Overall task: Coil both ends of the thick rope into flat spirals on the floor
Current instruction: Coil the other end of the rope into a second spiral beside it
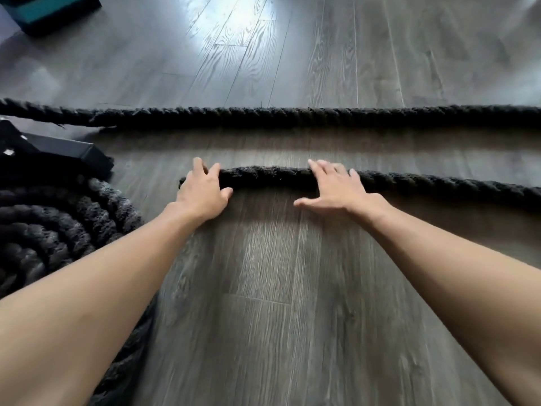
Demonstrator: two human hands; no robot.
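A thick black rope runs in two strands across the grey wood floor. The far strand [292, 116] lies straight from left edge to right edge. The near strand [424, 183] comes in from the right and ends near my left hand. My left hand [202, 190] rests over that free end, fingers draped on the rope. My right hand [333, 186] lies on the same strand a little to the right, fingers spread over it and thumb out on the floor. A flat spiral of the same rope [49, 227] lies at the left, partly hidden under my left forearm.
A black bar-shaped base [58, 150] sits on the floor at the left, just above the coil. A dark box with a teal band [44, 10] stands in the far left corner. Bare floor [263, 288] stretches between my arms.
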